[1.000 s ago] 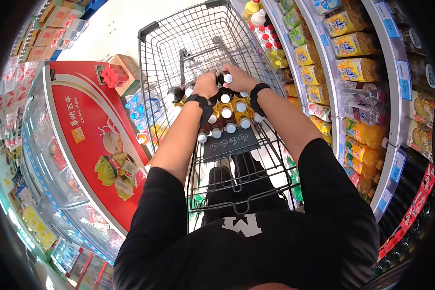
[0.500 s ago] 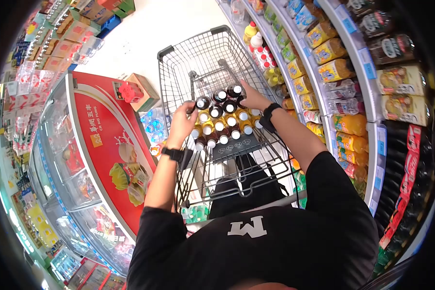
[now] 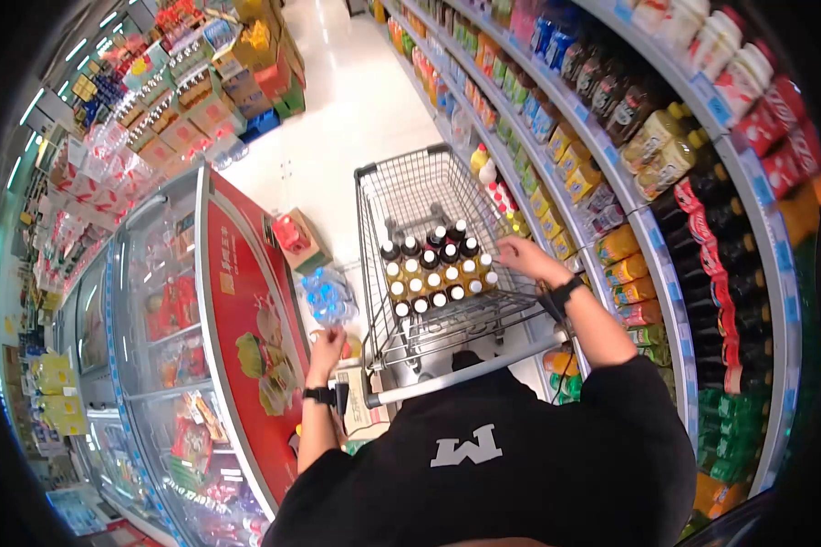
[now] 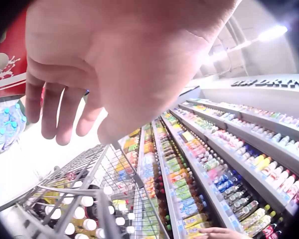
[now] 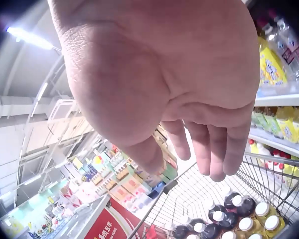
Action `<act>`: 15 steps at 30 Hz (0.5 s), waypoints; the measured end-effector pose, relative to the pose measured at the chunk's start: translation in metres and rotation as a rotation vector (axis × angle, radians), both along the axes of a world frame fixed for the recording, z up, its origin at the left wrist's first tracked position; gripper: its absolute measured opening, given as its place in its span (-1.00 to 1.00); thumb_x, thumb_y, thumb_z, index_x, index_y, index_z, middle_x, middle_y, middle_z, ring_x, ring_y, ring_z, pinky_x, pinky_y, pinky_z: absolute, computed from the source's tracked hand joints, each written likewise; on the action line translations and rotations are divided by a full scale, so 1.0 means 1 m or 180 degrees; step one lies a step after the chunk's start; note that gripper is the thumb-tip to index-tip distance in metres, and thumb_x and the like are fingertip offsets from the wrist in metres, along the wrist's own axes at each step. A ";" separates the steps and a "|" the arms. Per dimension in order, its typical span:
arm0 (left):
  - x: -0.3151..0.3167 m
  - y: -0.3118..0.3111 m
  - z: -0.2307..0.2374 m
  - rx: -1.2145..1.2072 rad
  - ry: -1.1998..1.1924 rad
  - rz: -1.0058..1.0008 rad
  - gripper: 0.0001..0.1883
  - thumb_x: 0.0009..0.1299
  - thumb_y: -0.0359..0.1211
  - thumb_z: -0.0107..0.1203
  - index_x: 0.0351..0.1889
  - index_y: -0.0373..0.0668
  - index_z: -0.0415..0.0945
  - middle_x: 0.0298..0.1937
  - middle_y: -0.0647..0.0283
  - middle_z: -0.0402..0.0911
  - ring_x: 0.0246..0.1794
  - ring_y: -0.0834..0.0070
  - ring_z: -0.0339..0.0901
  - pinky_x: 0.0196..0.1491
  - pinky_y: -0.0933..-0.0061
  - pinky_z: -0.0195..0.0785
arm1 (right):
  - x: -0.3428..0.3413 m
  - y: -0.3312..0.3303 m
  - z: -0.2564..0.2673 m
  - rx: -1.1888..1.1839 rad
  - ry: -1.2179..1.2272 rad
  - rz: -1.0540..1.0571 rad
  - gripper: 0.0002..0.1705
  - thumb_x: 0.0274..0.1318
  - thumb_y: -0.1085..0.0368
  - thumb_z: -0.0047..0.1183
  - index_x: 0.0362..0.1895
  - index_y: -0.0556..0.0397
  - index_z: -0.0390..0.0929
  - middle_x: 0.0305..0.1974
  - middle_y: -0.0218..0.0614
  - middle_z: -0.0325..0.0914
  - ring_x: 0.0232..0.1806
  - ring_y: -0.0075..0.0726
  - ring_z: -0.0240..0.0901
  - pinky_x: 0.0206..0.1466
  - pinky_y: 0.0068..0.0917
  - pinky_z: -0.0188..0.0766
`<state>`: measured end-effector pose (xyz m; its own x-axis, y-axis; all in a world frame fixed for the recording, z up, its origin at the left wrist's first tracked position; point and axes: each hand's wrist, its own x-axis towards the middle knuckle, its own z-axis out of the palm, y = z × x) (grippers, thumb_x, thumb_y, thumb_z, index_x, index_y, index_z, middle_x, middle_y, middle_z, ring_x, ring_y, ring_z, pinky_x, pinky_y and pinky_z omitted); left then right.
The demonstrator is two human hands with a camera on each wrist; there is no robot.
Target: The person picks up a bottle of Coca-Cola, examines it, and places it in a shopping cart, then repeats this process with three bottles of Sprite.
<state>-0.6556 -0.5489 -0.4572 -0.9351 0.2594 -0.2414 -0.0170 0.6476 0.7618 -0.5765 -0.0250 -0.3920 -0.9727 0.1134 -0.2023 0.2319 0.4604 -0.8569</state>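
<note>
In the head view a metal shopping cart (image 3: 420, 173) holds rows of bottles with white caps (image 3: 438, 280), some dark, some yellow. My left hand (image 3: 327, 351) is outside the cart, left of its handle (image 3: 470, 369), holding nothing. My right hand (image 3: 524, 258) hovers by the cart's right side, its fingers relaxed and empty. The left wrist view shows the left hand (image 4: 114, 59) with fingers hanging apart, the capped bottles (image 4: 79, 213) beyond it. In the right wrist view the right hand (image 5: 164, 74) has loosely extended fingers above the bottles (image 5: 246, 224).
A red-sided freezer (image 3: 246, 319) stands at the left, with a carton (image 3: 306, 251) and shrink-wrapped water bottles (image 3: 328, 296) beside it. Drink shelves (image 3: 648, 228) run along the right. Pale floor (image 3: 337, 118) stretches ahead between them. A cardboard box (image 3: 363, 410) lies by the cart's near left corner.
Both hands have come away from the bottles and moved apart, the left back outside the cart, the right to its right side. The view has tilted up, and the cart sits farther from the body.
</note>
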 end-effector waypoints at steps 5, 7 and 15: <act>0.059 -0.020 -0.021 0.0878 -0.0692 -0.0131 -0.64 0.46 -0.16 0.10 -0.08 -0.33 0.55 -0.35 0.20 0.64 -0.32 0.54 0.58 -0.22 0.44 0.43 | 0.108 -0.037 0.059 0.0617 0.0229 -0.0433 -0.52 0.13 0.23 0.17 0.11 0.15 0.44 -0.14 -0.05 0.56 -0.10 -0.11 0.52 0.01 -0.30 0.43; 0.077 -0.010 0.008 0.0706 -0.0748 -0.0148 -0.56 0.46 -0.10 0.10 -0.05 -0.37 0.52 -0.29 0.17 0.65 -0.31 0.48 0.60 -0.20 0.45 0.44 | 0.132 -0.045 0.073 0.0895 0.0504 -0.0606 -0.51 0.08 0.23 0.18 0.10 0.13 0.47 -0.06 0.01 0.55 0.07 0.16 0.44 0.14 -0.14 0.37; 0.093 0.016 0.029 0.0112 -0.0258 -0.0515 -0.55 0.30 -0.21 0.18 -0.01 -0.41 0.49 -0.29 -0.02 0.67 -0.29 0.21 0.64 -0.17 0.28 0.44 | 0.282 -0.085 0.043 0.1961 0.0372 -0.1721 -0.46 0.03 0.24 0.20 0.16 0.02 0.49 0.34 -0.01 0.24 0.38 0.17 0.12 0.43 -0.04 0.07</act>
<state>-0.5624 -0.5327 -0.4280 -0.8583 0.4146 -0.3023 0.0231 0.6199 0.7844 -0.2940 -0.1104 -0.3495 -0.7630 0.6292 0.1482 0.4812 0.7059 -0.5198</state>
